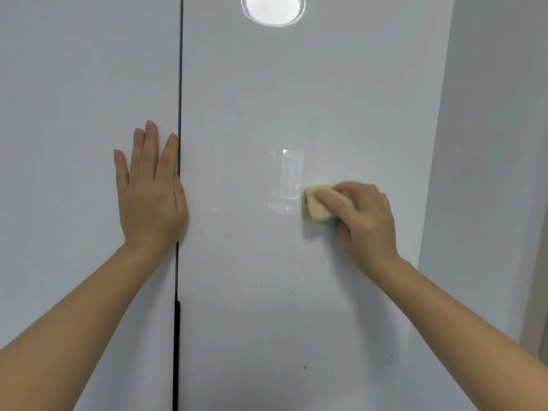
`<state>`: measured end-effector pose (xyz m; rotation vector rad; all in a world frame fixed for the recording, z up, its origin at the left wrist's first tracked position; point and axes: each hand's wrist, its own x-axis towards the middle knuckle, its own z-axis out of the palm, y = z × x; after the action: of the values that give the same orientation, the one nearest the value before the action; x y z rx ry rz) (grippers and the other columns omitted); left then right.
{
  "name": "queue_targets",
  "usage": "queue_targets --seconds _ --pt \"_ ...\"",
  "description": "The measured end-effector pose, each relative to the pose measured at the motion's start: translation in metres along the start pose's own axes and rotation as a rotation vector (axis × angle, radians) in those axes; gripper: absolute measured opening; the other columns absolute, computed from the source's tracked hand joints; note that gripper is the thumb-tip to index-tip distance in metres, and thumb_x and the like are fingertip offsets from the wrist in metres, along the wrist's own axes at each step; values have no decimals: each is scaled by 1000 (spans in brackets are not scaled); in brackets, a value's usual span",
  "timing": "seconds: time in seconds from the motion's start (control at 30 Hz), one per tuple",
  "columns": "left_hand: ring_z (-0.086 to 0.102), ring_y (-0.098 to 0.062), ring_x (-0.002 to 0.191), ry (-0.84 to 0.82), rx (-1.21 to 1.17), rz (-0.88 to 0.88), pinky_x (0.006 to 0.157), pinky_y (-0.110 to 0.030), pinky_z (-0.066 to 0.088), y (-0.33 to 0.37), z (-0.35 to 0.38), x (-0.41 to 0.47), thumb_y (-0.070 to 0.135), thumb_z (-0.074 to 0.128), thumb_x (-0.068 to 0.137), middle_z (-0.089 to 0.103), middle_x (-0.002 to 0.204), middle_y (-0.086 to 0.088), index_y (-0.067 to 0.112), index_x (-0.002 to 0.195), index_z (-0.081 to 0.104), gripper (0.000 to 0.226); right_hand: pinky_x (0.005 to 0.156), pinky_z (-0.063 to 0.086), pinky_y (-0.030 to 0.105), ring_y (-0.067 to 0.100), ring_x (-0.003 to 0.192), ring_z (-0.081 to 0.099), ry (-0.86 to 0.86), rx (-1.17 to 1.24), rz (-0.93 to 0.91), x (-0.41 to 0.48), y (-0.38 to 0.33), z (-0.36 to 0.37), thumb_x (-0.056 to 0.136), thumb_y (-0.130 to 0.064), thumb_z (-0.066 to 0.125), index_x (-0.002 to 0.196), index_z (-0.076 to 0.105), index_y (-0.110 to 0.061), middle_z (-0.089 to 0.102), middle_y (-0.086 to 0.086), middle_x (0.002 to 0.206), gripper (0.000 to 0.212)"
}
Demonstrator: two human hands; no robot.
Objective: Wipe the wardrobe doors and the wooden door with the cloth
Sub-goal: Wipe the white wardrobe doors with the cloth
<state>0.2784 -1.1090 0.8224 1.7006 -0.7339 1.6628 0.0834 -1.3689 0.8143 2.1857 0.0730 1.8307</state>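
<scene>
My left hand (151,191) lies flat on the left wardrobe door (74,84), fingers straight, its thumb side over the dark seam (179,84). Over at three o'clock, my right hand (364,215) curls around the balled cream cloth (317,204), pressing it on the right wardrobe door (267,84), just beside a clear tape patch (289,180). Brown specks (304,367) dot the door toward six o'clock.
</scene>
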Motion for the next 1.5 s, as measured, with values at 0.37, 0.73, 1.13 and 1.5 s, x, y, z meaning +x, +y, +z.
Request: queue_targets --seconds 0.37,0.73,1.13,1.5 --pt "11 -27 150 7 5 7 121 -51 3 0 -1 0 5 33 97 18 161 -14 9 151 29 54 70 37 35 27 90 54 -38 7 -275 -39 -30 18 87 0 59 118 68 -23 60 4 111 39" --pt "10 -27 150 -3 22 8 121 -50 3 -2 0 1 5 33 98 17 161 -14 10 152 29 54 65 40 34 28 83 59 -55 50 -359 -46 -68 29 93 -4 55 110 73 -20 67 7 103 30" --pt "17 -23 149 -63 50 -3 120 -45 7 -5 -10 3 15 34 97 24 160 -7 16 149 33 52 64 38 34 28 81 58 31 44 -367 -32 -95 46 91 -1 58 107 74 -19 69 7 100 30" --pt "29 -23 145 -27 125 147 111 -44 23 -27 -17 8 11 37 97 33 156 -7 20 148 39 52 64 36 35 28 81 56 114 35 -259 8 -114 54 83 6 60 107 74 -17 68 9 100 36"
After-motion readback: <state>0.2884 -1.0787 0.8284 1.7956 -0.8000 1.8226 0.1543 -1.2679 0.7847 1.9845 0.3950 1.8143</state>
